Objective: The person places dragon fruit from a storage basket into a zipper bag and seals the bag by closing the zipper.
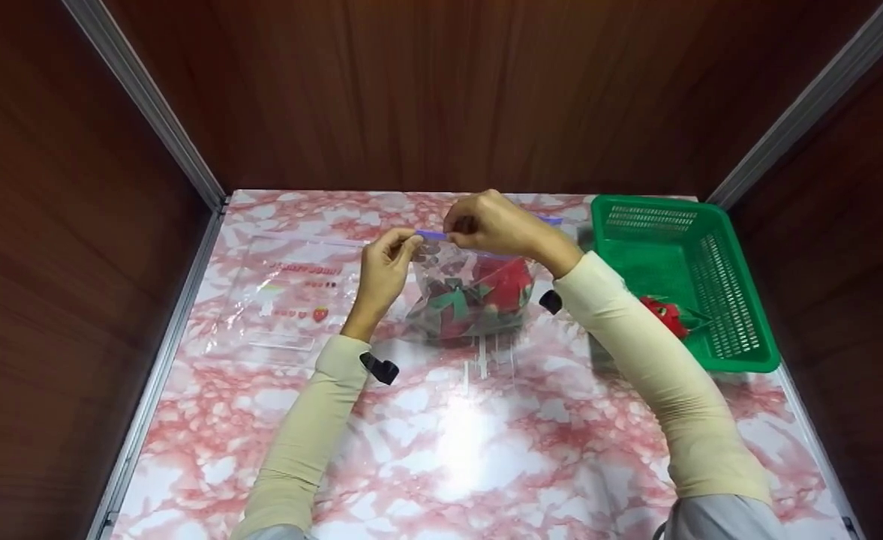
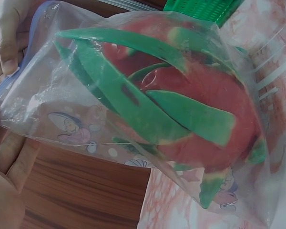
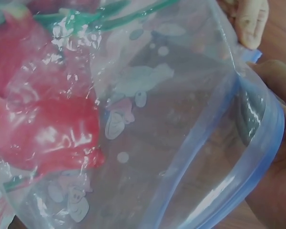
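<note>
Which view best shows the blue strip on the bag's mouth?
The right wrist view: the strip appears large there, its two bands spread apart. The left wrist view shows a narrow stretch, partly covered by fingers; the head view shows only small pieces.

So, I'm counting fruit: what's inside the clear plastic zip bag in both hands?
At least two red, green-scaled dragon fruits show inside the bag, one partly behind the other. Overlapping parts and anything between them are hidden, so the exact count is unclear.

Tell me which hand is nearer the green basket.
Right. The right hand pinches the purple edge of the clear bag, left of the green basket; the left hand pinches that edge farther left.
</note>
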A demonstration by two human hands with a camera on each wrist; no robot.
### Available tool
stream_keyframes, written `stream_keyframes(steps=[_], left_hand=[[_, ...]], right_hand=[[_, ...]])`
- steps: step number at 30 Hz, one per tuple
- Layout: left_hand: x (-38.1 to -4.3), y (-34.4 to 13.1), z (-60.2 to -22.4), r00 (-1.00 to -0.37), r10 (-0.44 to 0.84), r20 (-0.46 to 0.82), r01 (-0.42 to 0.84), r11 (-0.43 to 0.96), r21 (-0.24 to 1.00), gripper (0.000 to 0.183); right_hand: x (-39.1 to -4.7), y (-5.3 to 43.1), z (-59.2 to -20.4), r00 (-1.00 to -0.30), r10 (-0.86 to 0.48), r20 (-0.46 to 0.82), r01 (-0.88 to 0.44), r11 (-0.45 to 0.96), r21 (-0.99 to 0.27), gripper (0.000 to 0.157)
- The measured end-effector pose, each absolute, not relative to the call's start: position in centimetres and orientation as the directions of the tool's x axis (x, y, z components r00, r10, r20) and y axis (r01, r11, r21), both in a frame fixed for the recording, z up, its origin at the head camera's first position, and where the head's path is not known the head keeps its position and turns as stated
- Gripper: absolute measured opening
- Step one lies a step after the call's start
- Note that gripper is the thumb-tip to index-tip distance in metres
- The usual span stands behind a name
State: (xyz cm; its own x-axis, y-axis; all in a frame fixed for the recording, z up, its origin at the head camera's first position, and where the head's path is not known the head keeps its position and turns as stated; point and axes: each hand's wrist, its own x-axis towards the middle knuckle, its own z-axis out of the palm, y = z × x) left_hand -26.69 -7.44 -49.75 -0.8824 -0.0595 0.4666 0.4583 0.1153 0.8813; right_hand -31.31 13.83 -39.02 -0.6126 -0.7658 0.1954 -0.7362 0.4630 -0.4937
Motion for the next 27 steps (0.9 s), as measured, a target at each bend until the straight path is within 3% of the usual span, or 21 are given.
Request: stream_keyframes(steps=[12,27], left_hand=[[-26.5,-7.7,-49.8,-0.881,-0.046,0.471,0.463,0.128,0.877,0.014],[-26.5,-7.8,-49.6,-0.891,-0.044,0.451,0.443,0.124,0.888,0.015]], right_hand=[[-31.2,14.9,-39.1,-0.646,-0.752,0.128,-0.689,0.504,-0.521,0.012],[-31.4,16.2,-39.6,-0.623,-0.765,0.162,-0.721,0.482,-0.497,0.011]])
